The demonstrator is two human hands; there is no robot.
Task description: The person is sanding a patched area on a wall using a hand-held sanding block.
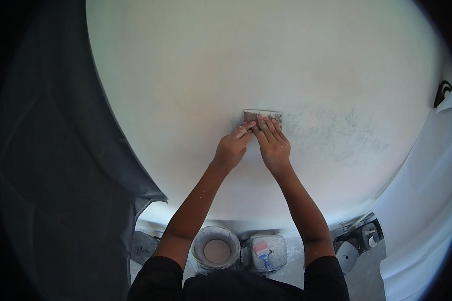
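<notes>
Ahead of me stands a pale plastered wall (218, 75), with grey smudges right of my hands. A flat, rectangular plaster-spattered blade or pad (252, 114), brownish with a whitish upper edge, lies against it; I cannot tell which tool it is. My right hand (275, 145) lies over it with fingers spread flat on its face. My left hand (233, 145) grips at its lower left, fingers bent and touching its lower edge; any handle there is hidden by the fingers. White specks mark both hands.
Below me stand a round bucket (199, 259) with pinkish material and a textured stool or lid (278, 252) bearing a paintbrush (263, 253). A dark sheet (67, 150) hangs left, a white curtain (418, 195) right. Containers (346, 256) stand at lower right.
</notes>
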